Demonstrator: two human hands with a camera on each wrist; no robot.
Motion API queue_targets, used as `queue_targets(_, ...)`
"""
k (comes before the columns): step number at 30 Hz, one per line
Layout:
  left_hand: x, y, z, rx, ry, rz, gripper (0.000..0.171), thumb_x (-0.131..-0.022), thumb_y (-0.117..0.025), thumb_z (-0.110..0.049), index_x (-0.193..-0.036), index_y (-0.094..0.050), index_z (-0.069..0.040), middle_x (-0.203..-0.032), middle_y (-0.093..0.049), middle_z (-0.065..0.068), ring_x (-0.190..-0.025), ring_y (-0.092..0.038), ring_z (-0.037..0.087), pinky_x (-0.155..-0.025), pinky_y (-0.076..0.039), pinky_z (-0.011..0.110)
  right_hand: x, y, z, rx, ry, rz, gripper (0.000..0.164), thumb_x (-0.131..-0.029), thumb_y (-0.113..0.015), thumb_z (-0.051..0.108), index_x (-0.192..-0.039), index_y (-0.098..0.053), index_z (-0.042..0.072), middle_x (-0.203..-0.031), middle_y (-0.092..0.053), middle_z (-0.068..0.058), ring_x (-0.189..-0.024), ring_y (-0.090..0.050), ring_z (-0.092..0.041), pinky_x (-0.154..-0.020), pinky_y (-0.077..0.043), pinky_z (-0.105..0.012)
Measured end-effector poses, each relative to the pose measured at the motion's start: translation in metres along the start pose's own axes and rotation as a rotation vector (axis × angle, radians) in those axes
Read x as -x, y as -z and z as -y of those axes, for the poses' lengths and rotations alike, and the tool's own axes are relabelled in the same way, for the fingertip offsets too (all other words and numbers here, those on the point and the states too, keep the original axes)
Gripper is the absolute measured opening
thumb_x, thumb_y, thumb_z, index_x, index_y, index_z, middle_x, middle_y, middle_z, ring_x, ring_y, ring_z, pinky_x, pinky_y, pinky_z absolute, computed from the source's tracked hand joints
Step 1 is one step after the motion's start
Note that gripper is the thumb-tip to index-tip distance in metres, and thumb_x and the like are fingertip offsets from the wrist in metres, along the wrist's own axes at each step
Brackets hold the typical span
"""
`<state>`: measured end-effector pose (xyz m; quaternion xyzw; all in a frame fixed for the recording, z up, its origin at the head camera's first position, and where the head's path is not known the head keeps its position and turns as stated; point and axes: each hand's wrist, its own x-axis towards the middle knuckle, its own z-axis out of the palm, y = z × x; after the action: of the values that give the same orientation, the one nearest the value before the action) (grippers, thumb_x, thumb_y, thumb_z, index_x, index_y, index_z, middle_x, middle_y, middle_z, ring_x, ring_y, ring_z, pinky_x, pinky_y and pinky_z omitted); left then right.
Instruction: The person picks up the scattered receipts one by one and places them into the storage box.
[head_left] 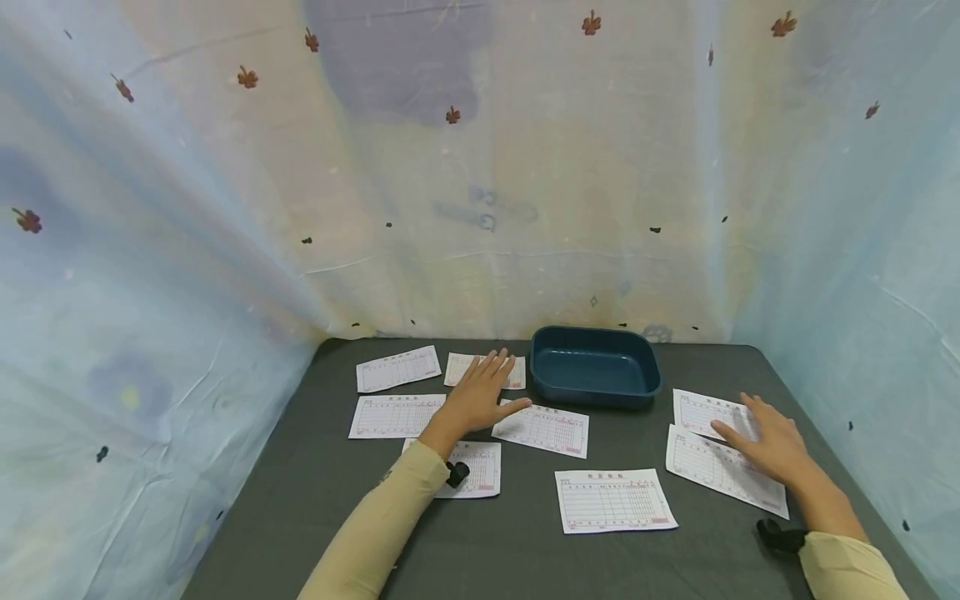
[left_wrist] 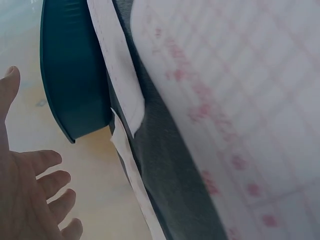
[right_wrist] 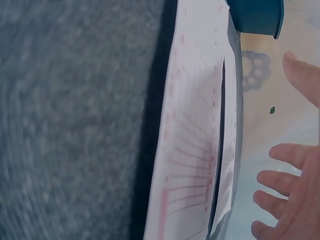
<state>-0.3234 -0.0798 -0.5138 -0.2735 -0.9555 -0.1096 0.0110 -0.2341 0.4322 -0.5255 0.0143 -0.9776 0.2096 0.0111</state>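
My left hand [head_left: 480,400] is spread over the printed paper forms at the left, its fingers straight and nothing in its grasp. Under its fingertips lies the back form [head_left: 459,367], partly covered; to its right is another form [head_left: 551,431]. The left wrist view shows the left palm [left_wrist: 25,195] apart from the papers. Above two overlapping forms at the right, my right hand [head_left: 772,442] hovers with fingers extended. The upper form [head_left: 705,410] is partly hidden by the lower form [head_left: 720,471]. In the right wrist view the right hand [right_wrist: 295,190] holds nothing.
A dark blue-green rectangular tray [head_left: 592,398] stands at the back of the dark table [head_left: 517,550]. Other forms lie about: one at front centre [head_left: 615,502], several at left, including a back-left form [head_left: 397,369]. A patterned curtain [head_left: 480,167] closes off the back and sides.
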Motion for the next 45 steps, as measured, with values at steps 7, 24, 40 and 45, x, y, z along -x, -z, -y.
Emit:
queue_targets(7, -0.011, -0.001, -0.007, -0.008, -0.007, -0.001, 0.097, -0.104, -0.048, -0.074, -0.172, -0.024, -0.009, -0.18, -0.017, 0.011, -0.166, -0.014, 0.028, -0.135, -0.008, 0.05, 0.001, 0.005, -0.005, -0.004, -0.035, 0.007, 0.101, -0.106, -0.055, 0.058, -0.157, -0.021, -0.023, -0.156, -0.022, -0.053, -0.143, -0.021, -0.073, -0.114, -0.014, -0.087)
queue_targets(24, -0.031, -0.008, -0.017, -0.02, -0.002, 0.041, 0.101, -0.104, -0.044, -0.076, -0.173, -0.013, -0.011, -0.181, -0.01, 0.009, -0.167, -0.009, 0.024, -0.135, -0.009, 0.046, 0.006, 0.006, -0.013, -0.016, -0.133, 0.055, 0.108, -0.105, -0.055, 0.061, -0.155, -0.015, -0.025, -0.155, -0.018, -0.054, -0.14, -0.018, -0.075, -0.108, -0.023, -0.089)
queue_targets(40, -0.042, -0.009, -0.026, 0.006, -0.01, 0.029, 0.101, -0.104, -0.045, -0.076, -0.173, -0.013, -0.009, -0.181, -0.011, 0.009, -0.167, -0.011, 0.024, -0.135, -0.009, 0.046, 0.007, 0.005, -0.019, 0.013, -0.323, 0.034, 0.116, -0.101, -0.06, 0.065, -0.149, -0.02, -0.032, -0.143, -0.021, -0.058, -0.133, -0.022, -0.077, -0.107, -0.027, -0.085)
queue_targets(45, -0.045, -0.009, -0.03, 0.001, 0.0, 0.04, 0.1, -0.105, -0.044, -0.075, -0.173, -0.013, -0.008, -0.181, -0.009, 0.007, -0.167, -0.01, 0.022, -0.135, -0.009, 0.043, 0.008, 0.007, -0.016, 0.037, -0.418, 0.058, 0.117, -0.098, -0.062, 0.069, -0.144, -0.026, -0.033, -0.138, -0.026, -0.056, -0.131, -0.026, -0.073, -0.107, -0.031, -0.081)
